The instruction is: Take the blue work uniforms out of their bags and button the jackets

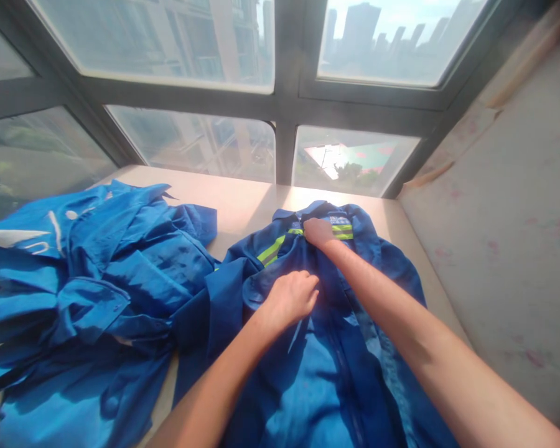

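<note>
A dark blue work jacket (324, 361) with yellow-and-grey reflective strips lies spread out in front of me, its collar toward the window. My right hand (320, 231) is closed on the jacket's front just below the collar, beside a strip and a small printed label. Lower down and to the left, my left hand (293, 295) has its fingers curled against the front of the same jacket, gripping the cloth. Its fingertips are partly hidden. Sleeve cloth lies bunched to the left of my left hand.
Brighter blue garments (144, 274) with white markings lie heaped on the left, touching the jacket. Both rest on a pale sill (242, 193) below grey-framed windows (287, 155). A patterned wall (508, 249) with peeling covering borders the right side.
</note>
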Available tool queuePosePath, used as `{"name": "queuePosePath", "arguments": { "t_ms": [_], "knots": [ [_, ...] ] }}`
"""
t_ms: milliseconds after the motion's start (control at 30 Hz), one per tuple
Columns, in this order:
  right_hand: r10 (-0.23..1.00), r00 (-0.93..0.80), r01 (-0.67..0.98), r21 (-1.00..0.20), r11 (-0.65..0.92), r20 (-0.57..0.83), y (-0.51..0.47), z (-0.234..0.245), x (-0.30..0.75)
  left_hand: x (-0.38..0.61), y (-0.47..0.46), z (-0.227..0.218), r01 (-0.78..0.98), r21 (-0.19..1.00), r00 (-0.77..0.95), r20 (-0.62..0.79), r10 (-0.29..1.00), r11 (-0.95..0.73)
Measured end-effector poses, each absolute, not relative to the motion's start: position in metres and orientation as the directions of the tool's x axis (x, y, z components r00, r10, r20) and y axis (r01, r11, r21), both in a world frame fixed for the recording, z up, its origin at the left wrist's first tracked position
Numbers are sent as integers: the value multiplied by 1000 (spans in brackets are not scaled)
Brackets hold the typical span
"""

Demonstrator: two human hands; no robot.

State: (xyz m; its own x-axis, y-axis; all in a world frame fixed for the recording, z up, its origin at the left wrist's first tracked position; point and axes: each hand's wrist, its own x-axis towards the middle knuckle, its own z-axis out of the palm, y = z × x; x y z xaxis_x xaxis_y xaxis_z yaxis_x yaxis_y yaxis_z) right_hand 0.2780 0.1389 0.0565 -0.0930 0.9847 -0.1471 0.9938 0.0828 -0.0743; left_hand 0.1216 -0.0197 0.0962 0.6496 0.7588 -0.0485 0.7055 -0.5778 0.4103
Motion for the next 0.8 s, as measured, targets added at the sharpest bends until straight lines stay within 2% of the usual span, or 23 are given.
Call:
{"name": "queuePosePath", "arguments": {
  "t_ms": [100,167,300,400,567,700,800],
  "knots": [
    [983,-110,993,-50,104,-145,142,55,276,136,20,105,736,370,572,109,813,-567],
    [982,-123,992,-40,118,-143,144,56,277,144,49,106,787,349,492,141,859,-508],
    [985,-149,989,-29,147,-85,139,60,282,147,95,88,860,396,356,-15,935,-321],
    [986,-165,986,-27,164,-10,130,64,290,144,113,68,860,445,317,-87,944,-248],
    [954,-284,953,-81,293,98,123,72,305,142,135,53,785,603,258,-112,959,-141],
    [946,-243,937,-200,286,213,122,78,311,148,149,55,642,765,215,-128,968,-41],
    [936,-214,928,-242,284,278,118,84,312,154,150,60,518,855,221,-134,966,0]
  ]
}}
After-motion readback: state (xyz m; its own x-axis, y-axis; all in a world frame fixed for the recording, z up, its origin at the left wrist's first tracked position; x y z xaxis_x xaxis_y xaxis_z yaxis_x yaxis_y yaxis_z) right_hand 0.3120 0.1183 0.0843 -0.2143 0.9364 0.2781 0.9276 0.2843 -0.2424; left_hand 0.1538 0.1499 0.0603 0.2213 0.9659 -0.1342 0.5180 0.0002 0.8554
